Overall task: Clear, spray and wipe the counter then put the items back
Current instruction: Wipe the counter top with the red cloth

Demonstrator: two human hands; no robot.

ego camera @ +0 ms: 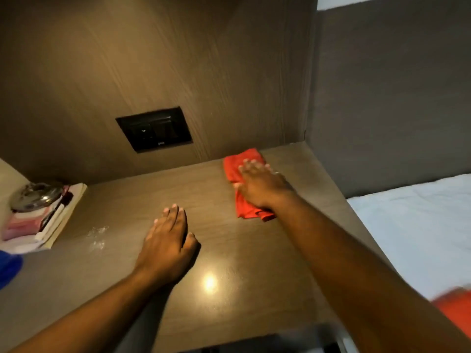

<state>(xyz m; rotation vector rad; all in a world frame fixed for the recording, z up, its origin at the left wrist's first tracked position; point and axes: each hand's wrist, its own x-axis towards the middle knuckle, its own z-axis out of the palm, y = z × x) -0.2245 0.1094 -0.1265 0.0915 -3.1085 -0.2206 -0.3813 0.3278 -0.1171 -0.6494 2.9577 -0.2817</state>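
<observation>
A red cloth [233, 167] lies on the brown wood-grain counter [219, 250] near its far right corner. My right hand [260, 186] presses flat on the cloth with fingers spread, covering its middle. My left hand [168, 245] rests palm down on the bare counter near the centre, holding nothing. A patch of wet droplets [98, 235] glistens on the counter left of my left hand.
At the far left sit a folded cloth or paper stack [54, 222] with a metal lid [35, 196] on it, and a blue object [9, 268] at the edge. A black socket panel [154, 129] is set in the back wall. A white bed [420, 230] lies to the right.
</observation>
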